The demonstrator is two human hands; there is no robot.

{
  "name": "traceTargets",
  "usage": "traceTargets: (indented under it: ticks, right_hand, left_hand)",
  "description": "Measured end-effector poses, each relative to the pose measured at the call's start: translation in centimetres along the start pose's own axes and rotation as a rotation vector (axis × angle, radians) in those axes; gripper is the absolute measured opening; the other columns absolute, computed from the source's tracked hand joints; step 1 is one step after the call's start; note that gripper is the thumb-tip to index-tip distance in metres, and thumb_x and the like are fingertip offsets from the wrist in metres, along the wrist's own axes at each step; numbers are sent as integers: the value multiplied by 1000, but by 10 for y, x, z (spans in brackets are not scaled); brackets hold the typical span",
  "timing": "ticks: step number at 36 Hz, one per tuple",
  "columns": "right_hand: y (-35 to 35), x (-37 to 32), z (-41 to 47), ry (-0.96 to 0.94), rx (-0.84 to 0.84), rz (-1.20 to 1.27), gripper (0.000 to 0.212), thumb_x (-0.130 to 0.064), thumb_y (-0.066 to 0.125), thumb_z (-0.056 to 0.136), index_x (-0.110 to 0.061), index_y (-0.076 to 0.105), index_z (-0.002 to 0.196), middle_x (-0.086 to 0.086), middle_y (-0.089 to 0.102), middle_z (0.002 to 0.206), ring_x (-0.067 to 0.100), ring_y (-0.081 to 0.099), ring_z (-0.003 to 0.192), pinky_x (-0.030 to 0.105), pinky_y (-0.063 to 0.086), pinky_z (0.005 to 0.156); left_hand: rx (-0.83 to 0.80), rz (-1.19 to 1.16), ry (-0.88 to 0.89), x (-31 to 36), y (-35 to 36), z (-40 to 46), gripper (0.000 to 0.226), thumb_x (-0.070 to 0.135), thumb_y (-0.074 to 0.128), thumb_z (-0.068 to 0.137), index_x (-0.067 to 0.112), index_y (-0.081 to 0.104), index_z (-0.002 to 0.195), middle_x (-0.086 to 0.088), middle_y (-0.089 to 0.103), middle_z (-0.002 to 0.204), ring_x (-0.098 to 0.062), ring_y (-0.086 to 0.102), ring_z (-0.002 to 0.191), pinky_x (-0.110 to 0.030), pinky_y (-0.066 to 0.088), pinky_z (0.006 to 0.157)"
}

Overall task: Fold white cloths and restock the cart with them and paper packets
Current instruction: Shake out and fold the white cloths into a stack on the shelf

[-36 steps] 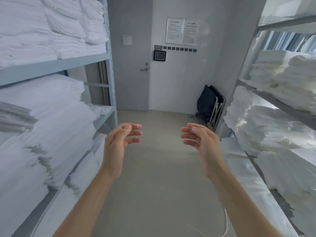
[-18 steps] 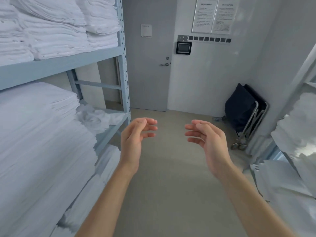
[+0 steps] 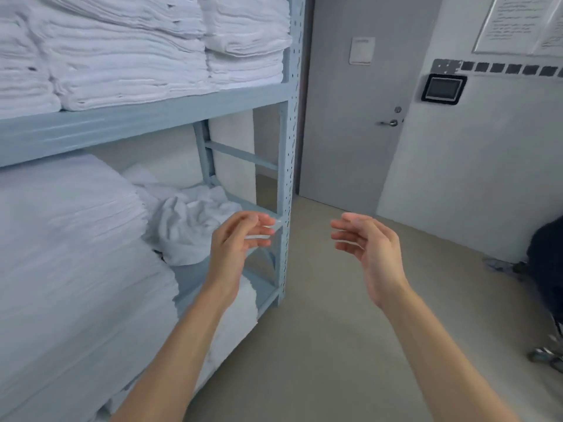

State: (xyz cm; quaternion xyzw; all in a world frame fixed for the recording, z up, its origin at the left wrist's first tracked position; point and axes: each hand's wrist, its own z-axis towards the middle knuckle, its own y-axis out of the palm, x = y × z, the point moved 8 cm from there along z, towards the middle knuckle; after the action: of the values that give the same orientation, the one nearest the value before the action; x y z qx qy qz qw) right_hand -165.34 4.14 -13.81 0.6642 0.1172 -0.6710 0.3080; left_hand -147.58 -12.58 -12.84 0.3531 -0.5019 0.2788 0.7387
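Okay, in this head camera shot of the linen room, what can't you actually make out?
- Wall notices: cut by the top and right edges, print too small to read.
- Dark folded cart: mostly cut off by the right edge.
- Left hand: its fingers are motion-blurred.
- Crumpled cloth: partly hidden behind the folded sheet stack.

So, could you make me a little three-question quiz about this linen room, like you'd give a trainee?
1. True or false: the left hand is gripping a white cloth.
2. Where does the crumpled white cloth lie? A) on the floor B) on the middle shelf beside the tall stack of folded sheets C) on the top shelf
3. Fill in: the right hand is raised in front of the grey ____.

Key:
1. False; both hands are empty with fingers relaxed.
2. B
3. floor
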Motion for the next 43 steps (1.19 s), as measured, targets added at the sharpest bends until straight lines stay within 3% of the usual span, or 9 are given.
traceTargets:
  ticks: [7,13,21,30,37,43]
  right_hand:
    - [31,14,109,45,-238,19,21,-20,58,87,-10,72,100,11,76,97,24,72,86,30,55,71]
    - [46,53,155,138,-336,28,20,-13,57,92,-6,71,103,12,76,96,23,72,85,29,55,70]
    - [76,102,221,288,-407,27,22,-13,56,94,-1,70,105,14,76,98,30,72,90,33,57,74]
    - [90,157,315,360,-402,-150,20,-16,58,95,-4,71,103,11,76,96,26,72,84,33,58,73]
    - [116,212,386,441,-437,-267,19,-15,56,95,-4,70,104,11,76,95,25,71,83,34,58,75]
    - [157,273,412,509,-519,-349,18,-16,56,97,-5,69,103,11,76,92,25,71,81,37,58,78]
  left_hand:
    - [229,60,7,-15,-5,58,21,11,52,99,0,70,96,-17,74,98,-35,70,91,-39,58,78]
    - [334,103,-14,-46,-17,78,28,24,58,90,0,71,98,-17,73,102,-34,71,91,-39,60,75]
    - [511,68,-73,-101,-38,128,22,21,60,90,3,72,96,-17,74,99,-33,72,87,-34,59,69]
    - [565,-75,-244,-195,-36,231,17,14,60,89,1,70,95,-15,74,88,-28,71,73,-36,59,65]
    - [627,-115,-325,-241,-64,290,16,15,59,91,4,71,95,-15,74,86,-31,71,72,-30,57,59]
    - [559,-100,-433,-284,-84,309,24,21,59,96,6,69,113,-12,73,110,-30,71,98,-37,59,79]
